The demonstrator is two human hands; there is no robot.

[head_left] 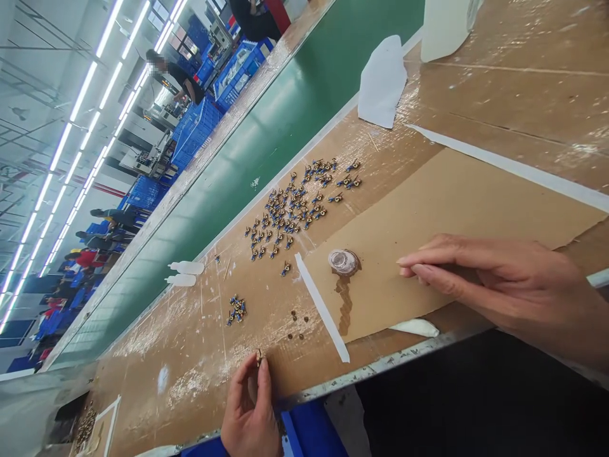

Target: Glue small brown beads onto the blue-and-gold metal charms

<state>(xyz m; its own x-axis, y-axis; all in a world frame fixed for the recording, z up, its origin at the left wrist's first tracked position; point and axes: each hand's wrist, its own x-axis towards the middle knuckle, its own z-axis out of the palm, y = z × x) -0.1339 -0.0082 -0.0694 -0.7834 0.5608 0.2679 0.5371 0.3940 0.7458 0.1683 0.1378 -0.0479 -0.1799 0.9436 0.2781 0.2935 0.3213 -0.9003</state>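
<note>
Near the table's front edge my left hand (252,406) pinches a small gold-and-dark metal piece (259,357) between thumb and fingertip. My right hand (514,285) is closed over the brown cardboard sheet (457,209), thumb and fingers pressed together; whatever they may hold cannot be made out. Left of it on the cardboard sits a small round lid-like dish (343,261) with whitish paste, a wet brown streak (345,304) running from it. Several tiny dark round pieces (299,325) lie between my hands. A small cluster of blue-and-gold metal pieces (236,310) lies beyond my left hand.
A larger spread of blue-and-gold pieces (290,209) covers the table's far side. White tape (323,311) edges the cardboard. Two white bottles (183,273) lie at the far edge, and white paper (383,82) is farther right. Co-workers and blue crates (195,136) are beyond the green strip.
</note>
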